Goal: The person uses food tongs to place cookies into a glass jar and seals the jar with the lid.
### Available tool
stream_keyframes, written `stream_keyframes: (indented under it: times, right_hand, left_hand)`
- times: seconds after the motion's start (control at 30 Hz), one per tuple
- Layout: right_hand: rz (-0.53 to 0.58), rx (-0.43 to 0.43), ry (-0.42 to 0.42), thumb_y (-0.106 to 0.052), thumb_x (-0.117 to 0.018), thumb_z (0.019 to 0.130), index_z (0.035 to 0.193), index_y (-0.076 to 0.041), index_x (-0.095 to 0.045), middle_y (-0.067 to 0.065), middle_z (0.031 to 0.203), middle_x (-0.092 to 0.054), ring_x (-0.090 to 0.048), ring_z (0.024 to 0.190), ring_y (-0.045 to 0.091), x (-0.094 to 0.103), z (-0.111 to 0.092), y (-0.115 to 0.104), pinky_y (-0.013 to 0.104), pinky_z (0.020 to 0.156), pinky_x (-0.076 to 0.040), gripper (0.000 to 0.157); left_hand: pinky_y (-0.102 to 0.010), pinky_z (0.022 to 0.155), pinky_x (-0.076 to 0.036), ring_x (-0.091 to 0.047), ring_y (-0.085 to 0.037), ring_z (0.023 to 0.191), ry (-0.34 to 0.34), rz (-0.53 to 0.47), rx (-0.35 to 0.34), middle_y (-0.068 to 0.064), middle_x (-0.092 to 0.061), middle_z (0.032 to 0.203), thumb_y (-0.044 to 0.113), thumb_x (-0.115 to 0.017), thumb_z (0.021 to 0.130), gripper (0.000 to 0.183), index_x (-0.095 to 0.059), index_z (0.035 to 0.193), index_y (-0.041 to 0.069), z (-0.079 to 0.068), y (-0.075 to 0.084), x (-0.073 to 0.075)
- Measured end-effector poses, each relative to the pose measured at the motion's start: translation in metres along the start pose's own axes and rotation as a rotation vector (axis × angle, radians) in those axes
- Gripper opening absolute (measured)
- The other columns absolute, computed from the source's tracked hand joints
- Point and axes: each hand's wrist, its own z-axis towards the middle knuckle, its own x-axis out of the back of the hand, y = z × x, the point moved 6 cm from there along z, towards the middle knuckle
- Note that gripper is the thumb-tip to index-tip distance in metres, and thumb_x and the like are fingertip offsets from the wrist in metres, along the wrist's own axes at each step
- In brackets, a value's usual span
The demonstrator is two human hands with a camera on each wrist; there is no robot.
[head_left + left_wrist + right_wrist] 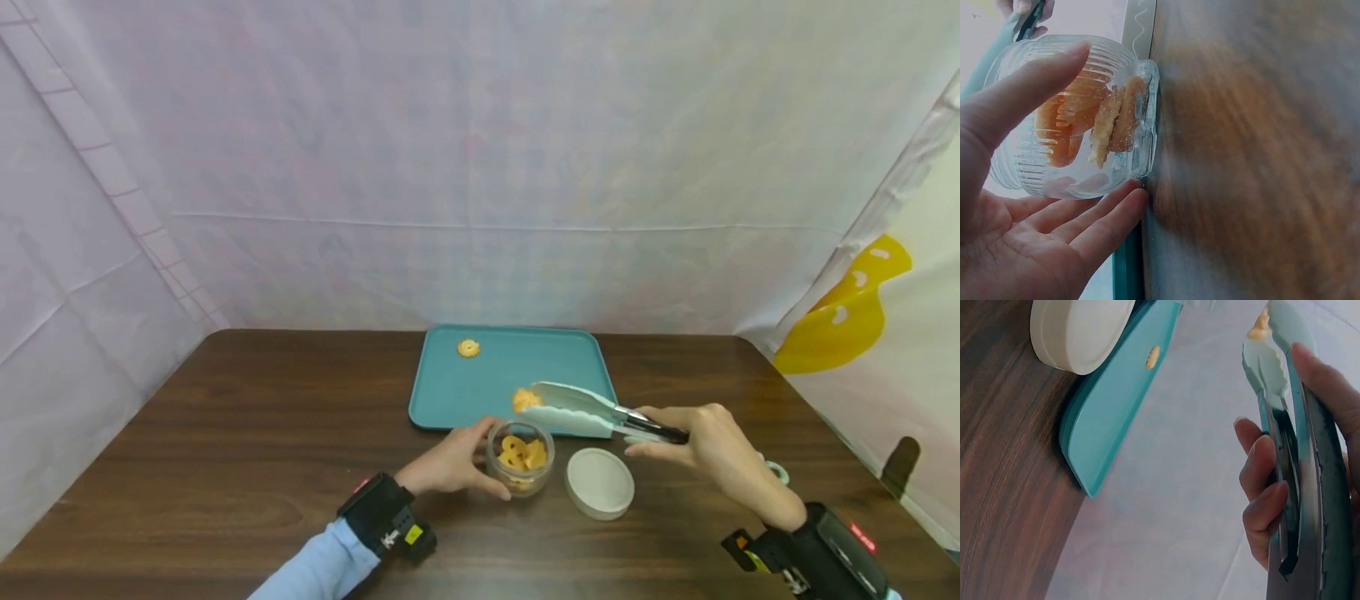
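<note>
My left hand (459,461) holds a glass jar (1138,150) on the table, thumb on one side and fingers on the other. Several golden-brown cookies (522,452) lie inside the jar. My right hand (712,450) grips a pair of tongs (585,408) with pale green tips. Between those tips is a cookie (527,400), above the near part of the teal tray (491,379) and just behind the jar. Another round cookie (468,348) lies at the tray's far left. The right wrist view also shows the tongs (1300,444) with a cookie at the tip.
A white round lid (600,483) lies on the brown wooden table (300,433), right of the jar. White cloth (465,167) hangs behind the table and at its sides. A yellow shape (847,312) is on the right-hand cloth.
</note>
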Motion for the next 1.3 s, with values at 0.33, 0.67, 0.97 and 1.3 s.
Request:
stream_keyframes:
  times: [0.33, 0.67, 0.97, 1.3]
  right_hand:
    - [0.078, 0.047, -0.052, -0.029, -0.073, 0.068, 0.098, -0.005, -0.069, 0.009, 0.077, -0.073, -0.050, 0.053, -0.004, -0.012, -0.007, -0.003, 0.013, 0.039, -0.043, 0.039]
    - [0.093, 0.111, -0.041, -0.027, -0.073, 0.068, 0.097, -0.002, -0.068, 0.012, 0.079, -0.073, -0.057, 0.060, -0.002, -0.020, -0.011, -0.005, 0.008, 0.045, -0.046, 0.039]
    - [0.040, 0.098, -0.014, -0.031, -0.074, 0.065, 0.096, -0.004, -0.069, 0.011, 0.080, -0.073, -0.059, 0.062, 0.000, -0.021, -0.012, -0.004, 0.013, 0.046, -0.050, 0.042]
    - [0.000, 0.123, -0.004, -0.037, -0.077, 0.059, 0.096, 0.000, -0.068, 0.014, 0.080, -0.073, -0.063, 0.066, 0.011, -0.021, -0.013, -0.005, 0.023, 0.048, -0.056, 0.053]
  left_hand:
    - [-0.041, 0.093, -0.050, -0.047, -0.030, 0.114, 0.013, 0.028, 0.013, -0.020, -0.048, 0.126, 0.015, -0.078, 0.065, 0.077, -0.035, 0.128, 0.002, 0.000, -0.001, 0.000]
    - [-0.038, 0.093, -0.051, -0.049, -0.026, 0.112, 0.011, 0.046, -0.010, -0.016, -0.052, 0.121, 0.015, -0.078, 0.065, 0.070, -0.039, 0.122, 0.004, 0.000, 0.000, 0.001]
    - [-0.039, 0.093, -0.051, -0.049, -0.027, 0.111, 0.007, 0.048, 0.000, -0.016, -0.052, 0.120, 0.016, -0.078, 0.065, 0.071, -0.039, 0.123, 0.004, 0.000, -0.001, 0.001]
    - [-0.038, 0.092, -0.051, -0.050, -0.027, 0.111, 0.016, 0.052, -0.013, -0.017, -0.051, 0.121, 0.017, -0.078, 0.065, 0.070, -0.040, 0.122, 0.004, 0.000, 0.001, 0.001]
